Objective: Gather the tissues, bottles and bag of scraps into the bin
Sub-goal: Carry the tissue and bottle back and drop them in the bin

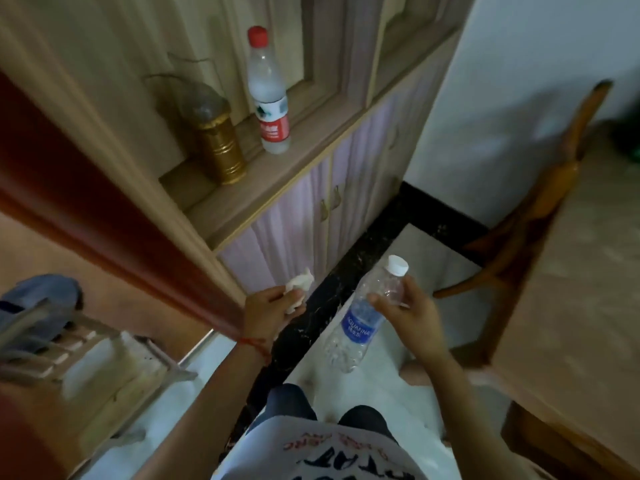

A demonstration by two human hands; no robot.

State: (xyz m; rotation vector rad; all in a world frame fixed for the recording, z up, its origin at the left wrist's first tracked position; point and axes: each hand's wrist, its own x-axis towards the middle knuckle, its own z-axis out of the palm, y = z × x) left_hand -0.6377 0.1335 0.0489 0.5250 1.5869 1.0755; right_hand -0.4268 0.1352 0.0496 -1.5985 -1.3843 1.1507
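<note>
A: Clear plastic bottle with a blue label [362, 317], white cap on, looks empty; the right hand [408, 311] is wrapped round its neck end, base tilted down over the pale floor [433, 271]

B: Left hand [268, 306]?

A: Clenched round a crumpled white tissue [298, 284], low beside the lilac cupboard doors [294, 216]

B: Other containers?

A: A red-capped bottle [268, 95] stands upright on the wooden shelf [284, 168], red label, cloudy walls, contents unclear. Just beside it stands a gold ribbed jar [221, 150] with a dark domed top; inside not visible. The bin and the bag of scraps cannot be made out
</note>
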